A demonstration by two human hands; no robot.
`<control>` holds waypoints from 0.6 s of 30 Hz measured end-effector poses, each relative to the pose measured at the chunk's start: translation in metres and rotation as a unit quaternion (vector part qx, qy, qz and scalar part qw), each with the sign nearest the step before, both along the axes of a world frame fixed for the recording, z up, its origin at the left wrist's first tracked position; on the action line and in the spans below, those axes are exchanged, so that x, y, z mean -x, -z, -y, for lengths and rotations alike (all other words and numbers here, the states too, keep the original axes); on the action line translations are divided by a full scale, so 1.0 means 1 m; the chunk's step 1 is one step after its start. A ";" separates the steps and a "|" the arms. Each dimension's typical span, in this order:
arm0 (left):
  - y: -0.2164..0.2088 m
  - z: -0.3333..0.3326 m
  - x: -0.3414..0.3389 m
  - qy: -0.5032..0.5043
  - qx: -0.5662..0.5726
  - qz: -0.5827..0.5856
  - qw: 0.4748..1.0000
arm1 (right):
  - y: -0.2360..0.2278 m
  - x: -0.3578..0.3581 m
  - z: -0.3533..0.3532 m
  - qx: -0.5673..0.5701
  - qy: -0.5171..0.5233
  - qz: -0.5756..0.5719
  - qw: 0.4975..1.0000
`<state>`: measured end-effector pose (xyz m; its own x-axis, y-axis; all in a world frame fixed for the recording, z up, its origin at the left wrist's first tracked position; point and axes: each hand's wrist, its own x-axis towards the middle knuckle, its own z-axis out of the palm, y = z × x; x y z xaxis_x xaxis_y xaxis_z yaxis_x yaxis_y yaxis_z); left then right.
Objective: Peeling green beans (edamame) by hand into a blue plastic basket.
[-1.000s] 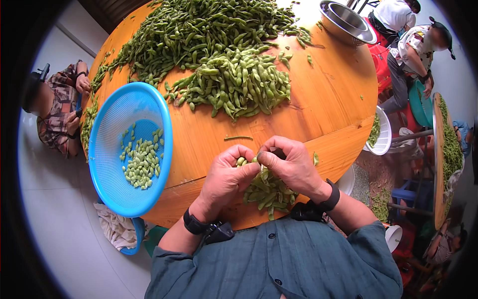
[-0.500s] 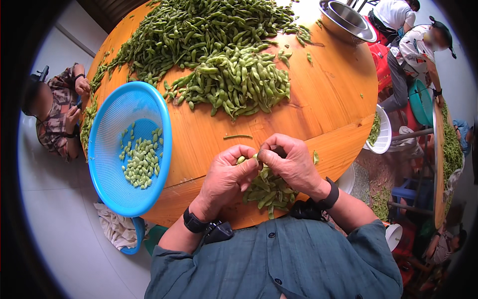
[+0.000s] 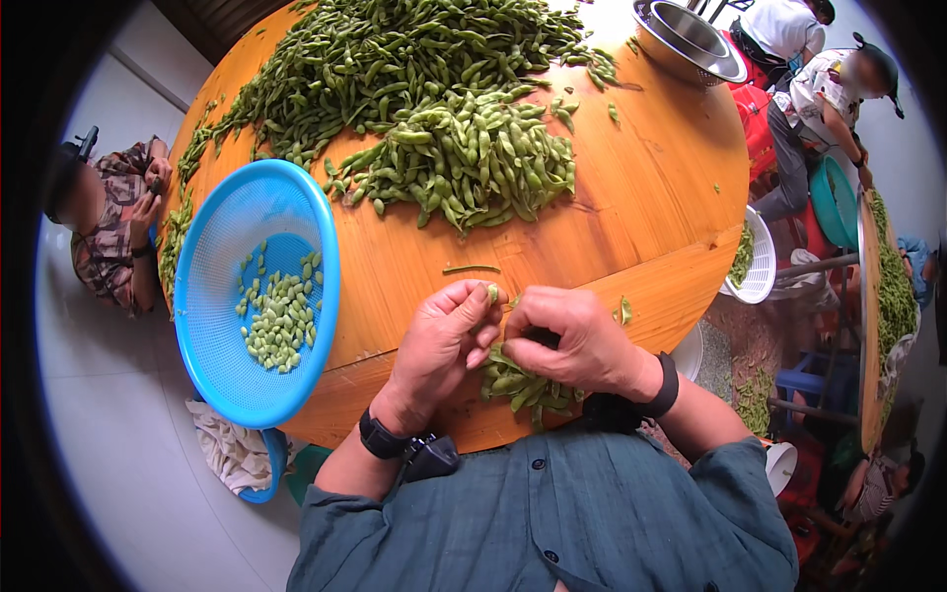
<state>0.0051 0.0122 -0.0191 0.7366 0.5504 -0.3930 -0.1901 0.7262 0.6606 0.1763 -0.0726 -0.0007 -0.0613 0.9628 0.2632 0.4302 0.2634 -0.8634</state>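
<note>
A green bean pod (image 3: pixel 493 293) is sitting between both hands, just over the wooden surface (image 3: pixel 631 227). The left hand (image 3: pixel 441 347) and right hand (image 3: pixel 572 340) are pinching it, fingers (image 3: pixel 472 298) clamped together on it. A blue basket (image 3: pixel 212 296) is lying beside.

Seems a communal food-preparation workplace: big round wooden table (image 3: pixel 631 217) heaped with green pods (image 3: pixel 424 109), plastic baskets (image 3: pixel 258 296), metal bowl (image 3: pixel 691 39), other seated workers (image 3: pixel 829 89)
</note>
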 end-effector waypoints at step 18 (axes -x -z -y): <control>-0.021 0.009 -0.002 0.051 -0.087 -0.143 0.985 | -0.005 -0.002 0.001 -0.100 0.097 0.189 0.972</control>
